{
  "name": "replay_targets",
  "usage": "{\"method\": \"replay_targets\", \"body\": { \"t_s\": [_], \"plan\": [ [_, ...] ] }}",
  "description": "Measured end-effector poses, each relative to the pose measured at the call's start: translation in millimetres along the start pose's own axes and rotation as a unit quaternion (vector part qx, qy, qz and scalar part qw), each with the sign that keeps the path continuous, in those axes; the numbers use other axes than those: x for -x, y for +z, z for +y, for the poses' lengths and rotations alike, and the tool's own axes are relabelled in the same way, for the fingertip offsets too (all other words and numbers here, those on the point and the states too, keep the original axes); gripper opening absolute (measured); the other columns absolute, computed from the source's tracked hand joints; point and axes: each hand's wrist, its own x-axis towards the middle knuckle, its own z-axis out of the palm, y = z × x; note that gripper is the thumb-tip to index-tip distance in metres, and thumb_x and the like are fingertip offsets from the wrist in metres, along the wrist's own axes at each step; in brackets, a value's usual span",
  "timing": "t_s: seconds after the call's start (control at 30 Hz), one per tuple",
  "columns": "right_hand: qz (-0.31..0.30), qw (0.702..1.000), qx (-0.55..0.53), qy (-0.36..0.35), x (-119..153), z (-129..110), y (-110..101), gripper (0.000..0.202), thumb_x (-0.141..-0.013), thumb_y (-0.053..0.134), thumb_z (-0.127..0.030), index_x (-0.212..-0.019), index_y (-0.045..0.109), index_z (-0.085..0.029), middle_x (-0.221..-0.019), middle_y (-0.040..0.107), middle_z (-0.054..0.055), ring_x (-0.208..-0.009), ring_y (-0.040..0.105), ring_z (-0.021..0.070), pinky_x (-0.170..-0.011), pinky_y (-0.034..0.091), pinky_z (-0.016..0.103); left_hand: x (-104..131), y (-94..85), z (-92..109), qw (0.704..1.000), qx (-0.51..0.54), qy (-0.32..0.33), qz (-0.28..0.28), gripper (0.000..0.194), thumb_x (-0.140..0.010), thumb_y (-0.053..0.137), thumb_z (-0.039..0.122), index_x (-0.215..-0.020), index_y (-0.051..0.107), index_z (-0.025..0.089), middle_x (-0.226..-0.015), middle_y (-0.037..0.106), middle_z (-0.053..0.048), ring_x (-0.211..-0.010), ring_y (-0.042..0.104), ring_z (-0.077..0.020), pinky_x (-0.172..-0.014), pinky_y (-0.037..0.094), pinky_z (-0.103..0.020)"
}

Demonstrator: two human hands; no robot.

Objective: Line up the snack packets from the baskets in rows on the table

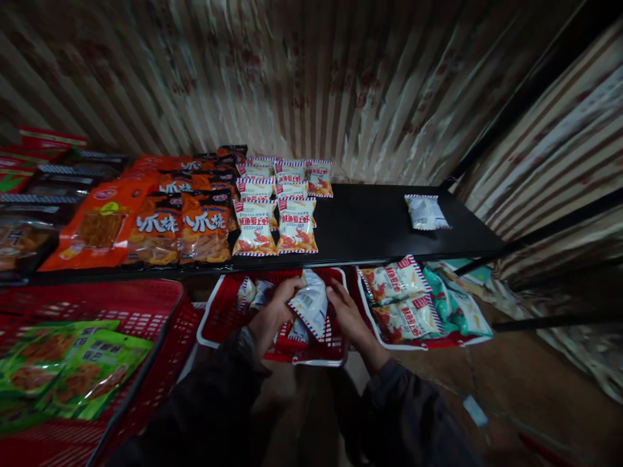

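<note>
My left hand (280, 305) grips a white snack bag (311, 301) by its left edge, with the barcode side facing up. Stretched fingers of my right hand (348, 311) lie at the bag's right edge; whether they press on it I cannot tell. Both hands are over a red basket (219, 318) with a white rim, where a few more small snack bags (263, 293) lie partly hidden. Just behind, on a black shelf (360, 220), stand rows of matching white shrimp-snack bags (297, 224), fronts outward.
Orange snack bags (204, 224) fill the shelf's left side. A lone white bag (427, 213) lies at its right. Another basket (423, 347) holds white and teal bags. Green packets (92, 373) lie in a red basket (141, 305) at left. A black post (516, 84) rises at right.
</note>
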Motion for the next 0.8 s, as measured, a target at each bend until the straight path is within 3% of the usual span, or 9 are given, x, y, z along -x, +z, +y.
{"method": "replay_targets", "body": {
  "t_s": [0.1,0.2,0.3,0.4,0.53,0.67,0.8],
  "plan": [
    [-0.007,0.994,-0.102,0.04,1.3,-4.1,-4.7,0.06,-0.074,0.068,-0.059,-0.124,0.06,-0.028,-0.136,0.059,0.006,-0.121,0.058,0.0242,-0.1,0.047,0.039,6.4,5.8,-3.2,0.999,0.033,-0.015,-0.021,0.01,-0.056,0.059,0.015,-0.065,0.055,0.015,-0.052,0.056,0.0,-0.046,0.054,-0.0144,-0.05,0.045,-0.026],
    [-0.082,0.985,-0.144,0.045,3.9,-1.6,-8.7,0.053,-0.069,0.074,-0.057,-0.109,0.068,-0.023,-0.113,0.072,0.007,-0.099,0.068,0.0226,-0.088,0.052,0.036,14.7,10.9,-10.3,0.999,0.026,-0.013,-0.038,0.013,-0.057,0.063,0.014,-0.068,0.058,0.014,-0.054,0.058,0.001,-0.045,0.053,-0.0133,-0.048,0.041,-0.024],
    [-0.132,0.98,-0.146,0.039,8.2,-0.9,-10.9,0.049,-0.064,0.078,-0.055,-0.096,0.071,-0.018,-0.092,0.075,0.006,-0.08,0.069,0.0191,-0.081,0.052,0.034,20.8,15.0,-17.1,0.998,-0.035,0.033,-0.035,0.019,-0.058,0.067,0.015,-0.076,0.062,0.014,-0.06,0.062,0.001,-0.05,0.056,-0.0118,-0.049,0.04,-0.021],
    [-0.108,0.984,-0.14,0.013,11.5,-14.6,-11.5,0.048,-0.061,0.08,-0.053,-0.093,0.072,-0.019,-0.086,0.075,0.004,-0.076,0.068,0.0177,-0.078,0.052,0.032,27.3,19.2,-14.0,0.996,-0.059,0.063,-0.038,0.024,-0.061,0.07,0.022,-0.083,0.065,0.014,-0.064,0.064,0.001,-0.053,0.057,-0.0119,-0.052,0.042,-0.022],
    [-0.088,0.984,-0.151,-0.045,13.5,-56.4,-9.2,0.05,-0.059,0.082,-0.05,-0.099,0.071,-0.021,-0.091,0.076,0.003,-0.08,0.069,0.0201,-0.08,0.053,0.035,52.5,29.1,14.8,0.991,-0.05,0.108,-0.063,0.041,-0.065,0.073,0.031,-0.101,0.064,0.015,-0.084,0.07,-0.004,-0.071,0.065,-0.0158,-0.066,0.048,-0.025],
    [-0.066,0.979,-0.148,-0.124,13.1,-96.2,-7.7,0.051,-0.059,0.081,-0.052,-0.1,0.072,-0.023,-0.102,0.075,0.005,-0.092,0.068,0.0229,-0.087,0.052,0.038,88.2,46.2,51.5,0.976,-0.115,0.183,-0.028,0.065,-0.068,0.077,0.039,-0.126,0.053,0.019,-0.112,0.068,-0.008,-0.095,0.065,-0.02,-0.079,0.049,-0.027],
    [-0.048,0.971,-0.137,-0.188,6.0,-115.9,-14.1,0.046,-0.063,0.078,-0.055,-0.095,0.074,-0.023,-0.112,0.072,0.007,-0.105,0.064,0.0251,-0.095,0.048,0.04,101.9,62.7,69.7,0.96,-0.182,0.213,-0.021,0.084,-0.063,0.082,0.038,-0.136,0.043,0.018,-0.113,0.066,-0.009,-0.092,0.063,-0.0199,-0.076,0.05,-0.027]
  ]
}}
